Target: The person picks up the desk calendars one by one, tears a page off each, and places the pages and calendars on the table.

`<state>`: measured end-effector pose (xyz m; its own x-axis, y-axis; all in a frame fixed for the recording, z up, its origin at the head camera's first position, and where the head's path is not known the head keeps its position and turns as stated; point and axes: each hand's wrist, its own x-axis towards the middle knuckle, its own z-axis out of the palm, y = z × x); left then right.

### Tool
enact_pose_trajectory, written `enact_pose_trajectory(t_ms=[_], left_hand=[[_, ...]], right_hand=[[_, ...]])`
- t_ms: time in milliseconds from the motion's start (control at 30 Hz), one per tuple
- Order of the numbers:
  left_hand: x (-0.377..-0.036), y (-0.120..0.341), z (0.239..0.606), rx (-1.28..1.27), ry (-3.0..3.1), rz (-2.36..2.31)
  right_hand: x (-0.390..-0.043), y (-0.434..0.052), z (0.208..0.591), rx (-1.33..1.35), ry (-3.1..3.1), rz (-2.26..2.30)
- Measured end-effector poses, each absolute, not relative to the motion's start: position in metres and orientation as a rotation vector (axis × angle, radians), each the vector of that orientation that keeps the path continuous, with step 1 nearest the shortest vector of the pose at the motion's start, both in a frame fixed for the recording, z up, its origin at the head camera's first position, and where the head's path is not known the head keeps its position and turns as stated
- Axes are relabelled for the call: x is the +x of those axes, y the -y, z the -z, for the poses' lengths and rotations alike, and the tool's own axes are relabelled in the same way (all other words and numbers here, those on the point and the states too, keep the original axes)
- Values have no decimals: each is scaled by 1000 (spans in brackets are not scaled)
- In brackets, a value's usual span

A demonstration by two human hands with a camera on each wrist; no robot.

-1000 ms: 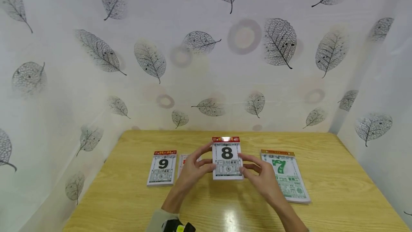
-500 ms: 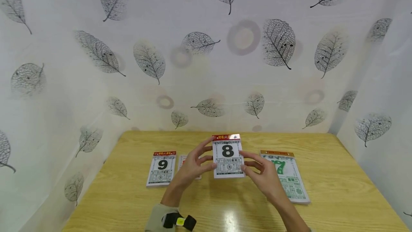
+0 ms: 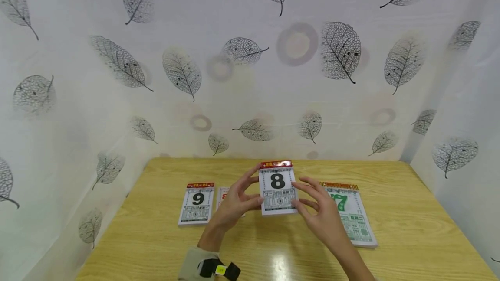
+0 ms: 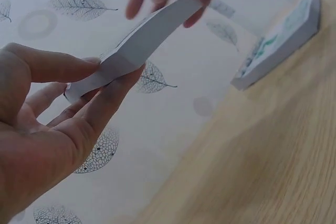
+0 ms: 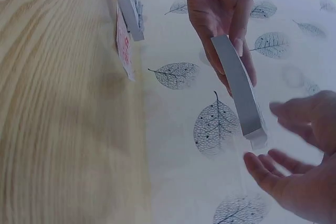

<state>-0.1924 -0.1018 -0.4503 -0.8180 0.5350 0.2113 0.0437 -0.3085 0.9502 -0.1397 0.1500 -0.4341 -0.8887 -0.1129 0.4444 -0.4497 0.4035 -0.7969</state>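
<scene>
Held above the counter: the "8" calendar pad, pinched at its edge by the left hand, right hand open with straight fingers alongside (best steadied there, grip light to spare the bending pages).

White calendar pad numbered 8, red-topped, held upright above the table.

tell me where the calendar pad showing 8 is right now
In the head view the 8 pad is lifted above mid-table, pinched by the left hand, between the 9 pad and 7 pad.
</scene>
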Motion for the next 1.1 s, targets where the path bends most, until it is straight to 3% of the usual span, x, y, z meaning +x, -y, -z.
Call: enact_pose_trajectory(t_ms=[167,367,1100], left_hand=[[-191,99,449,700,-1662,-2224],[-190,99,446,709,-1648,-2232],[-189,95,450,701,-1480,-2268]], right_hand=[[-137,-145,434,710,2290,-1102],[-137,-141,437,841,2254,-991],[-141,-136,439,978,2021,-1091]])
